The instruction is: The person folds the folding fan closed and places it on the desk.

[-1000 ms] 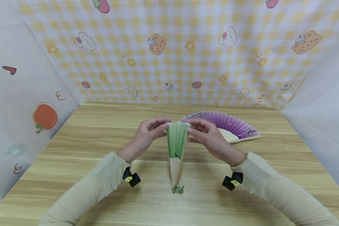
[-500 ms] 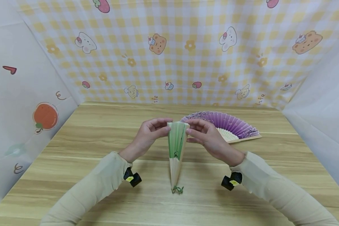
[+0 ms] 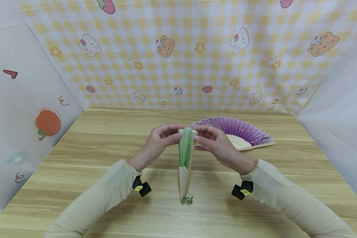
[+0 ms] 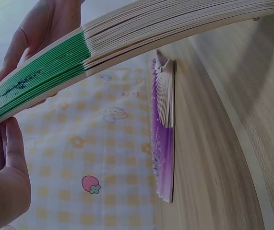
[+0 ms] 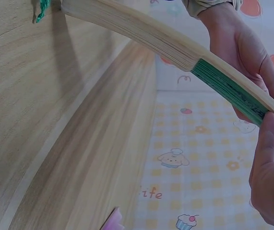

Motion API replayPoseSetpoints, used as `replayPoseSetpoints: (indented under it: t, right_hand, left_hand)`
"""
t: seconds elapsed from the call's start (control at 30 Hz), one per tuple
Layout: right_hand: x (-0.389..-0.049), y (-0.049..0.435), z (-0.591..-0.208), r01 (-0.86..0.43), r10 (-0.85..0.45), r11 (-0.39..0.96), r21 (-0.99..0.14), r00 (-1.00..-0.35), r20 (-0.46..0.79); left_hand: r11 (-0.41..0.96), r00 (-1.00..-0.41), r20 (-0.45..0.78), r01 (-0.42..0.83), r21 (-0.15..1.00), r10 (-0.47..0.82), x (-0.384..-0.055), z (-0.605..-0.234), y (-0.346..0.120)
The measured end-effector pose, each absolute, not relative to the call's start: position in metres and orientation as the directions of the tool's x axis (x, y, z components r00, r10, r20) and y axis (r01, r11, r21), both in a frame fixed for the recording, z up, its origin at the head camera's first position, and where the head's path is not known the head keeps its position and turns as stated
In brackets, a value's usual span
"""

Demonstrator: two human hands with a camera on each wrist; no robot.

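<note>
A green folding fan (image 3: 185, 155), mostly folded, stands tilted with its narrow pivot end low at the tabletop and its wide end raised. A green cord (image 3: 188, 199) hangs at the pivot. My left hand (image 3: 157, 142) pinches the fan's left outer stick near the top. On the opposite side my right hand (image 3: 218, 143) pinches the right stick at the same height. Pale wooden ribs (image 4: 175, 28) and green pleats (image 4: 45, 72) lie packed close together in the left wrist view. From the right wrist, the green edge (image 5: 232, 91) runs down to the fingers.
A purple folding fan (image 3: 241, 129) lies spread on the wooden table (image 3: 122, 125) behind my right hand. A yellow checked cloth (image 3: 184, 66) hangs at the back, with white cloth walls (image 3: 23, 99) at the sides.
My hands have come closer together, and the green fan has narrowed between them as its pleats folded up. The purple fan has stayed where it was.
</note>
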State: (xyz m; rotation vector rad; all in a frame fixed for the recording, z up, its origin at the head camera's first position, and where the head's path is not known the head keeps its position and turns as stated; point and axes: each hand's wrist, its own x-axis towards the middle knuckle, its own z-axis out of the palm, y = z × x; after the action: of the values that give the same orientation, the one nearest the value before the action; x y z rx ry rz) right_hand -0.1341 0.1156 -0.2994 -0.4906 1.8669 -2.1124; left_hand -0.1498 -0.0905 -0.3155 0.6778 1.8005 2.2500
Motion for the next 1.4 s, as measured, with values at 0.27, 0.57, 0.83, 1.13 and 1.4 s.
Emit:
replayPoseSetpoints:
  t: [0.27,0.57,0.83,1.13,1.4]
  right_hand:
    - [-0.1342,0.1163,-0.2993,-0.005,-0.426,-0.109,-0.994,-0.903,0.051]
    - [-0.1335,0.1174,-0.2997,-0.012,-0.432,-0.125,-0.992,-0.900,0.065]
    - [-0.1328,0.1183,-0.3001,-0.018,-0.437,-0.140,-0.990,-0.896,0.078]
    - [-0.1323,0.1191,-0.3013,-0.015,-0.445,-0.158,-0.987,-0.891,0.084]
    - [-0.1317,0.1197,-0.3016,-0.013,-0.449,-0.179,-0.984,-0.889,0.093]
  left_hand:
    - [-0.246,-0.878,0.231,0.135,0.960,0.419,-0.1493,-0.3143,-0.0894]
    - [-0.239,-0.885,0.210,0.117,0.964,0.416,-0.1487,-0.3129,-0.0879]
    - [-0.240,-0.889,0.207,0.114,0.964,0.408,-0.1492,-0.3138,-0.0870]
    - [-0.242,-0.890,0.210,0.117,0.963,0.404,-0.1497,-0.3150,-0.0860]
    - [-0.234,-0.889,0.213,0.124,0.964,0.405,-0.1489,-0.3146,-0.0849]
